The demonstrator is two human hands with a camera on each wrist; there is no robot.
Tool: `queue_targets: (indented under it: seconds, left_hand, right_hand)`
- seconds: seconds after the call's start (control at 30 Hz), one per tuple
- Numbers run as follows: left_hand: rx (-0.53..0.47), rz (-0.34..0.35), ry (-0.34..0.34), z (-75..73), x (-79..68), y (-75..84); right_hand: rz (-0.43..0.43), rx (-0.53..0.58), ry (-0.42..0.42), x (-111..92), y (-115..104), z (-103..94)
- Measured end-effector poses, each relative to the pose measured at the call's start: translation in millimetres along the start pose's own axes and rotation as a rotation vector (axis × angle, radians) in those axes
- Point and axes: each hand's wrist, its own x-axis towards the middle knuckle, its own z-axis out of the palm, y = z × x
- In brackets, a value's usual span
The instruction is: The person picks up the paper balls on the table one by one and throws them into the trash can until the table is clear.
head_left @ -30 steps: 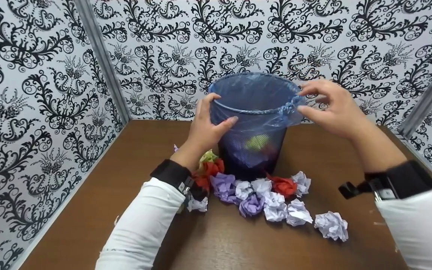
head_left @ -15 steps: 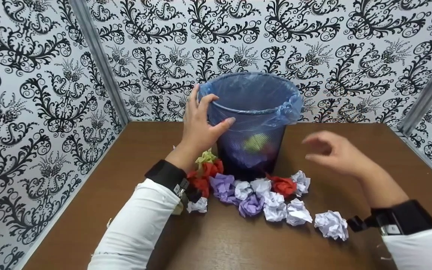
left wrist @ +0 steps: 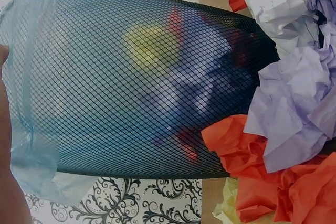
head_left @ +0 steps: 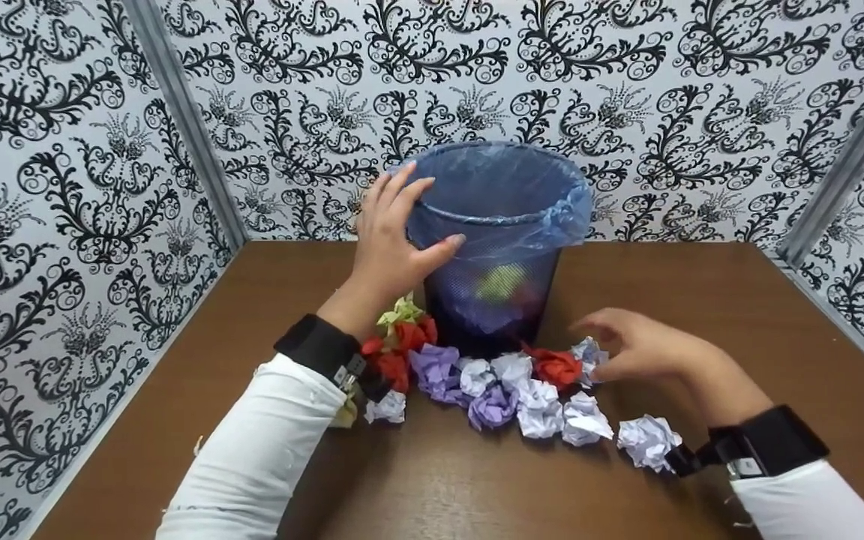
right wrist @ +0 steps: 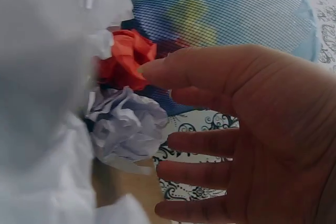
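Note:
A dark mesh waste bin (head_left: pixel 507 315) stands upright, lined with a thin blue bag (head_left: pixel 507 236) folded over its rim. My left hand (head_left: pixel 387 232) rests against the bin's left side, its fingers extended at the lined rim and its thumb on the front of the bag. My right hand (head_left: pixel 657 349) is low at the right of the bin, holding nothing, with thumb and fingers spread apart. Closest to it are a crumpled white paper ball (right wrist: pixel 131 127) and a red paper ball (right wrist: pixel 128 59). Through the mesh, a yellow paper ball (left wrist: pixel 152 48) and other coloured paper show inside the bin.
Several white, purple, red and yellow paper balls, among them a purple one (head_left: pixel 438 373), lie along the bin's foot on the brown table (head_left: pixel 447 487). A separate white ball (head_left: pixel 648 442) lies at the right, by the right wrist's camera. Patterned wall panels (head_left: pixel 312 172) stand behind and at the sides.
My right hand has let go of the bag's bunched edge at the right rim and come down toward the paper balls. The left hand has stayed at the rim, its fingers spreading upward.

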Motion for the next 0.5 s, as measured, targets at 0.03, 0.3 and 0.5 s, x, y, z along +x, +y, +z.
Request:
queue_targets:
  seconds: [0.03, 0.3, 0.5]
  left_hand:
    - [-0.004, 0.023, 0.0, 0.2, 0.3, 1.2]
    - [-0.037, 0.194, 0.032, 7.3, 0.2, 6.8]
    - [-0.018, 0.195, 0.076, 14.8, 0.3, 9.4]
  right_hand:
    - [0.011, 0.004, -0.014, 0.0, 0.5, 1.7]
    - [-0.037, -0.114, -0.033, 4.5, 2.8, 10.7]
    - [-0.026, -0.094, -0.029, 4.3, 3.2, 12.7]
